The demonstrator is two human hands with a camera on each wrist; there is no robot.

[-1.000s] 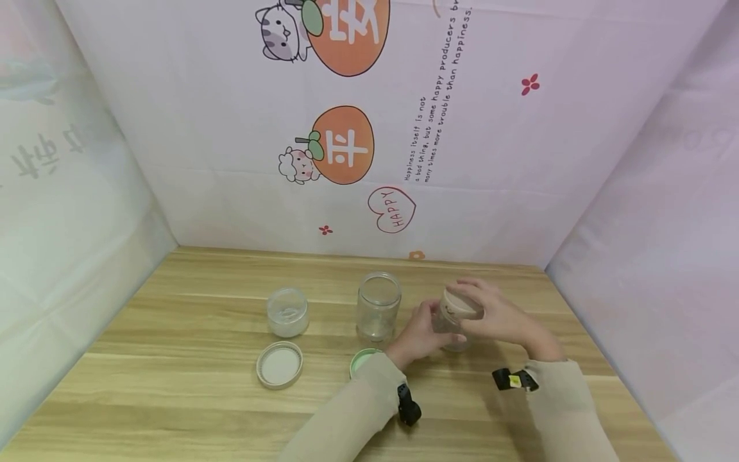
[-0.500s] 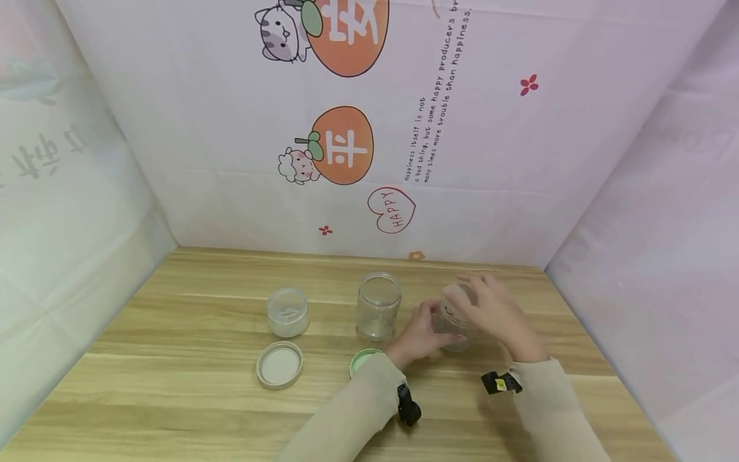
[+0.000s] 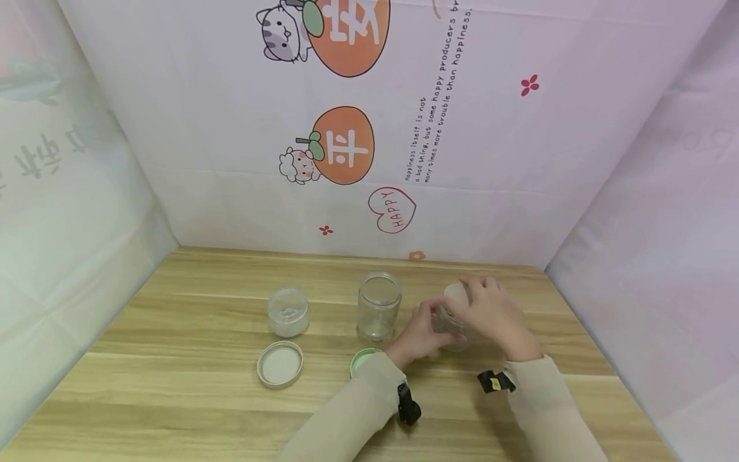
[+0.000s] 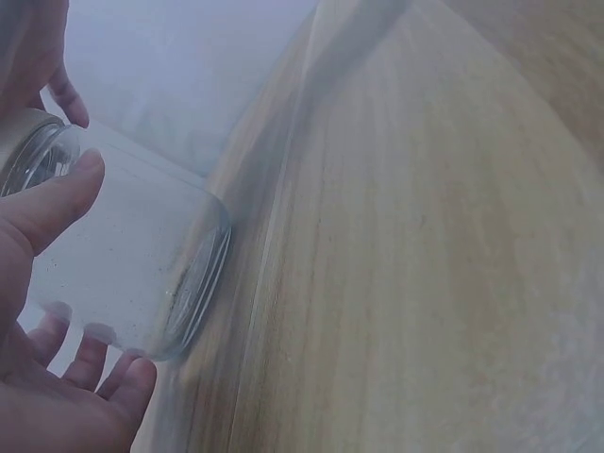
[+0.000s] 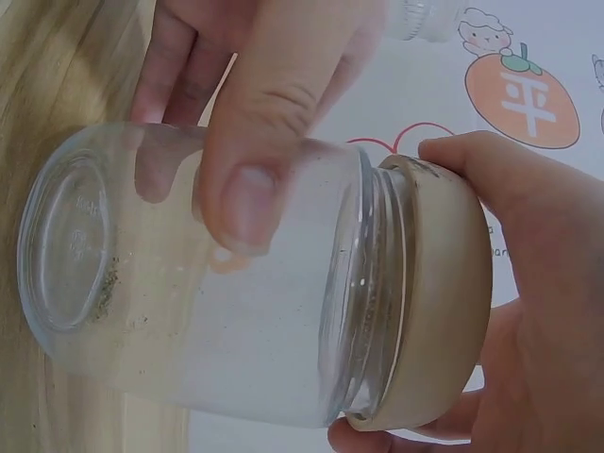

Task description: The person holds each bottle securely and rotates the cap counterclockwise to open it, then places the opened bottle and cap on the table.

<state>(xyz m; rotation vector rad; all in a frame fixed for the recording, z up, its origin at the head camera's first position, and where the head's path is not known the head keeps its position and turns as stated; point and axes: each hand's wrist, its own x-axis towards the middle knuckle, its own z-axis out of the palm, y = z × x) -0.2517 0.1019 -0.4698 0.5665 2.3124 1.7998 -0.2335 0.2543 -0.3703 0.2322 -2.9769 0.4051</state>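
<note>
A clear jar [image 5: 236, 330] stands on the wooden table at the right in the head view. A few dark specks lie near its base. My left hand [image 3: 418, 333] grips its side, thumb on one side and fingers around the other. A beige lid [image 5: 453, 293] sits over its mouth, with threads showing between lid and jar. My right hand [image 3: 496, 317] holds this lid by the rim from above, thumb and fingers spread around it. Whether the lid is engaged on the threads I cannot tell.
Left of my hands stands an uncovered clear jar [image 3: 378, 311], with a green lid [image 3: 362, 359] partly hidden by my left sleeve. Farther left are a small clear jar [image 3: 287, 314] and an upturned pale lid [image 3: 280, 364]. Printed cloth [image 3: 473, 218] hangs behind the table [image 3: 173, 385].
My right hand has turned around the lid, its wrist swinging to the left. My left hand stays in place on the jar.
</note>
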